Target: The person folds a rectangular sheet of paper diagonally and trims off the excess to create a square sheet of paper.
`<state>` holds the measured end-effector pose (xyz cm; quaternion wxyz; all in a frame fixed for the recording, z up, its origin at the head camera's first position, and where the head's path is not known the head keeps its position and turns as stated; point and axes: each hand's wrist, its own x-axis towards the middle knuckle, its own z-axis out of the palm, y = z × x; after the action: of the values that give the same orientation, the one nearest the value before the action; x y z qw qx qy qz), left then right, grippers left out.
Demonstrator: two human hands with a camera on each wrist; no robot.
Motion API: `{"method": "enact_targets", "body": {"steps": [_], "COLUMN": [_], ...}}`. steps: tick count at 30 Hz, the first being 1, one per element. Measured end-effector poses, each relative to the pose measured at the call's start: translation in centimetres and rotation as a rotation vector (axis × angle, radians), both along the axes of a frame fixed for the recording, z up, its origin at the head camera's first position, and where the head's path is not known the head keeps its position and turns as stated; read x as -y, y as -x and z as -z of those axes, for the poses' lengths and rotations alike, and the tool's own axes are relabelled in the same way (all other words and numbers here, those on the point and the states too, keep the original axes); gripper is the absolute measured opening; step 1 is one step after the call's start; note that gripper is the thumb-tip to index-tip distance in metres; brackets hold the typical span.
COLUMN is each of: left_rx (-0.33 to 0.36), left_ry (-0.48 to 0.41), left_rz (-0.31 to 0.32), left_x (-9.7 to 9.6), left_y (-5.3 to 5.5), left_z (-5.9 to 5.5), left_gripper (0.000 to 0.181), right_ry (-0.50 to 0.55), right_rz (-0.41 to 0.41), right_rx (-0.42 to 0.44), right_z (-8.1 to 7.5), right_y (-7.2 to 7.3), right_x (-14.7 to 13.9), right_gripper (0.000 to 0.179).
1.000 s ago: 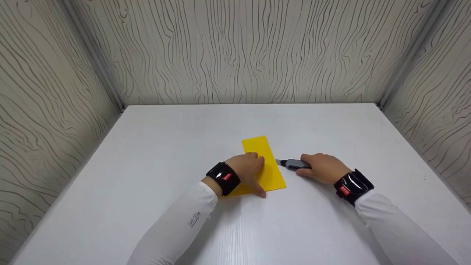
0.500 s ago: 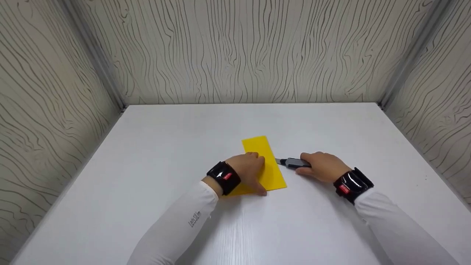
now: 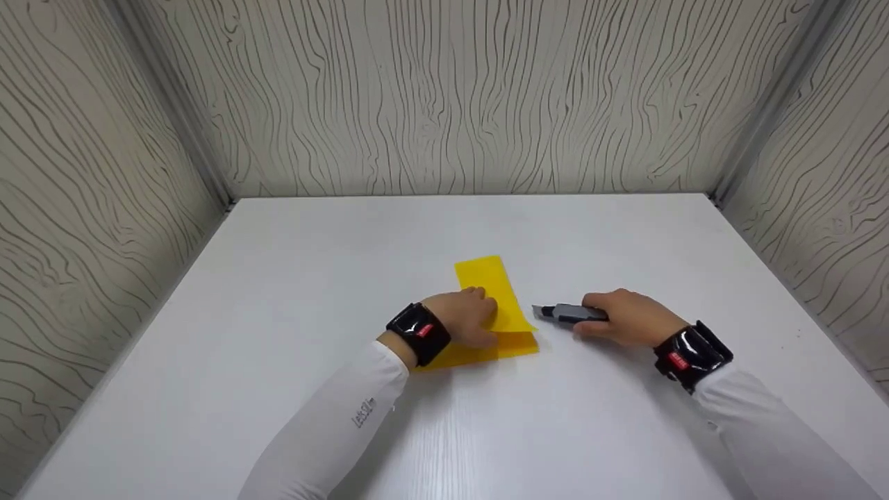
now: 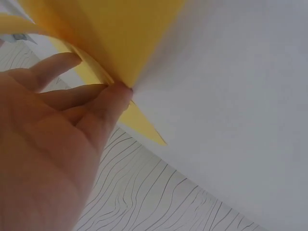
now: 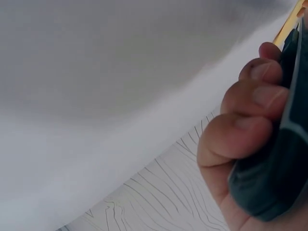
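In the head view a folded sheet of yellow paper (image 3: 486,274) lies on the white table, the near end of its upper layer bowed up off the layer below. My left hand (image 3: 464,316) is on the paper, fingers bent on top and thumb at the raised edge. The left wrist view shows the fingertips (image 4: 118,94) right against the paper (image 4: 130,29), with the upper layer curving over them. My right hand (image 3: 628,318) grips a utility knife (image 3: 569,313), blade out, its tip a short way right of the paper. In the right wrist view the fingers (image 5: 255,96) wrap the dark handle (image 5: 269,183).
The white table (image 3: 333,264) reaches back to a panel (image 3: 444,97) with a wood-grain pattern, and similar panels stand at both sides. Black bands (image 3: 693,355) and white sleeves (image 3: 333,423) cover the wrists and forearms.
The knife has moved right, away from the paper's right edge. The near end of the upper layer has lifted, and the left thumb has drawn in from the near edge.
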<state>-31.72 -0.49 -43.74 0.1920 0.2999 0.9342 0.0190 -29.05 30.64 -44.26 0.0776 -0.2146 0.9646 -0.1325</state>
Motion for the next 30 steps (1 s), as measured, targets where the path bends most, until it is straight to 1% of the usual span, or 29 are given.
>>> {"method": "enact_targets", "body": {"steps": [4,7,11,14,17,20,21,23,27,28,30], "left_rx": [0.04,0.051,0.042,0.04,0.042,0.039,0.036,0.037,0.054,0.056,0.046], "left_ry": [-0.024,-0.039,-0.043,-0.047,-0.055,-0.06,-0.059,-0.051,-0.049,-0.053,-0.058], "left_rz": [-0.024,-0.023,-0.014,-0.024,-0.028,-0.018,-0.018,-0.034,-0.09,-0.101,-0.103], "left_x": [0.1,0.1,0.1,0.1,0.1,0.2,0.2,0.2,0.1,0.1,0.0], "left_y": [0.1,0.2,0.2,0.2,0.1,0.1,0.1,-0.1,-0.4,-0.4,-0.3], "left_z": [0.2,0.2,0.2,0.1,0.1,0.0,0.1,0.1,0.1,0.1,0.2], "left_gripper": [0.055,0.049,0.046,0.048,0.049,0.047,0.049,0.058,0.09,0.095,0.094], "right_ry": [-0.011,-0.01,0.031,0.06,0.055,0.036,0.026,0.016,0.001,0.001,-0.003], "right_rz": [-0.006,-0.03,-0.095,-0.135,-0.146,-0.134,-0.132,-0.128,-0.127,-0.128,-0.127], "right_rx": [0.022,0.043,0.083,0.104,0.103,0.097,0.088,0.074,0.05,0.048,0.04], "right_z": [-0.1,-0.4,-0.5,-0.5,-0.4,-0.3,-0.2,0.0,0.3,0.3,0.4], "right_y": [-0.6,-1.0,-1.6,-1.8,-1.9,-1.8,-1.7,-1.4,-0.9,-0.8,-0.6], "right_x": [-0.6,-0.7,-0.4,0.2,0.9,1.6,1.8,2.0,2.1,2.1,2.1], "right_gripper": [0.03,0.027,0.024,0.023,0.024,0.025,0.026,0.029,0.031,0.032,0.031]}}
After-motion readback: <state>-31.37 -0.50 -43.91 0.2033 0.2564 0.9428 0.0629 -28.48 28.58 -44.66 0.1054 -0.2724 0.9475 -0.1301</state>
